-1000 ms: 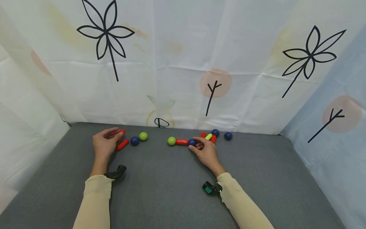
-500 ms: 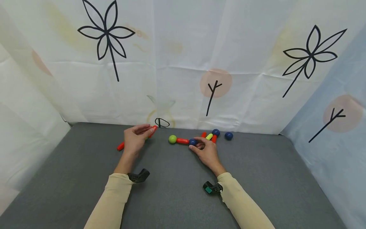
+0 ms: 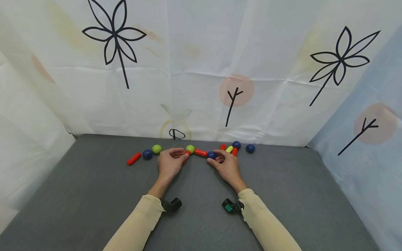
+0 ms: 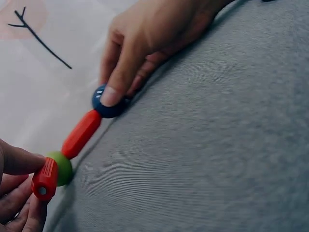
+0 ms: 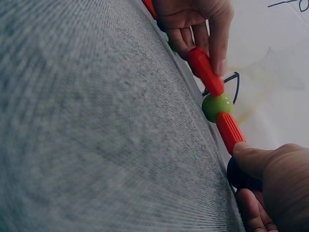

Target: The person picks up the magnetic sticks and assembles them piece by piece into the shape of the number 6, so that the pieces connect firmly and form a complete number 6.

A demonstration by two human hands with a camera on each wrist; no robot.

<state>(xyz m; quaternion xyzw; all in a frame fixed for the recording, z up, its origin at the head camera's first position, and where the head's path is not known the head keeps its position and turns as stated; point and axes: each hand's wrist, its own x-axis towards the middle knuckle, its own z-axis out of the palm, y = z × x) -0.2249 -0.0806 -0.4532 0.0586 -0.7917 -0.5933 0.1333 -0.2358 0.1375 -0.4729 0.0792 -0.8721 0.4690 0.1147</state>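
Observation:
My left hand (image 3: 169, 164) pinches a red rod (image 5: 206, 71) between thumb and fingers. In the left wrist view that rod (image 4: 46, 179) shows a small silvery dot in its near end. Its far end meets a green ball (image 5: 217, 107), though whether they are joined I cannot tell. From the green ball a second red rod (image 3: 200, 152) runs to a dark blue ball (image 3: 211, 155). My right hand (image 3: 226, 168) grips this blue ball (image 4: 107, 102), thumb on one side and fingers on the other.
Left on the grey table (image 3: 201, 223) lie a loose red rod (image 3: 134, 159), a blue ball (image 3: 147, 154) and a green ball (image 3: 156, 149). Behind my right hand are a yellow rod (image 3: 229, 149), red rods and a blue ball (image 3: 236, 144). Another blue ball (image 3: 250, 148) sits farther right.
My left hand has carried its red rod rightward from the far left to the green ball. That ball has shifted slightly back and right. My right hand stays in place, gripping the blue ball.

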